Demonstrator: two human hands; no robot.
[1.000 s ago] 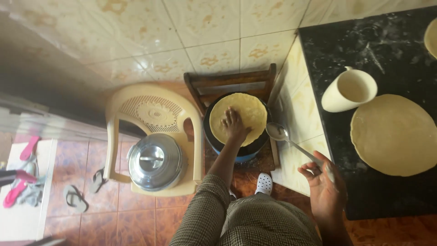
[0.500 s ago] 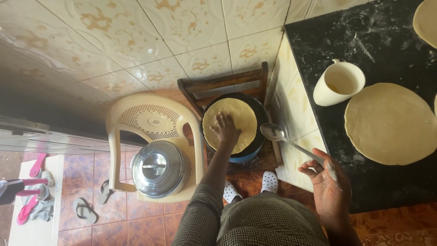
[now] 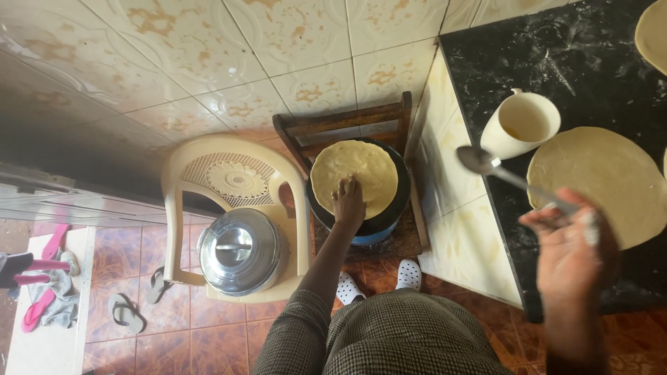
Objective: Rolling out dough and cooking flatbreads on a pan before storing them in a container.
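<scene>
**Item 1, flatbread [image 3: 358, 173].** 1 pale round disc lying flat in the pan [image 3: 394, 212], covering most of it. The pan is 1 dark, round vessel resting on the seat of the wooden chair [image 3: 340, 121], with a blue base showing under its near rim.

**Item 2, left hand [image 3: 349, 203].** The palm is down and the fingers are stretched flat on the near edge of the flatbread. It grips nothing.

**Item 3, right hand [image 3: 570, 243].** It is raised over the near edge of the counter [image 3: 556, 55], with the fingers curled round the handle of the spoon [image 3: 486, 163]. The spoon's bowl points away, toward the cup.

**Step in hand, as we judge it.** The disc is being pressed or turned by fingertip on the pan, with the spoon held ready. Any further handling calls for a light touch, keeping the fingers on the dough and off the metal rim.

**Count, outward from the pan:**
- 1 cream cup [image 3: 521, 125] near the counter's left edge
- 1 whole raw disc [image 3: 597, 173] just beside the cup
- 1 more disc [image 3: 653, 31] at the far right corner, cut off by the frame
- 2 chairs: the wooden one and 1 cream plastic chair [image 3: 229, 163] beside it
- 1 lidded steel pot [image 3: 240, 250] on the plastic chair's seat
- 2 white shoes [image 3: 408, 274] on the person's feet
- 2 grey sandals [image 3: 125, 312] on the floor tiles
</scene>
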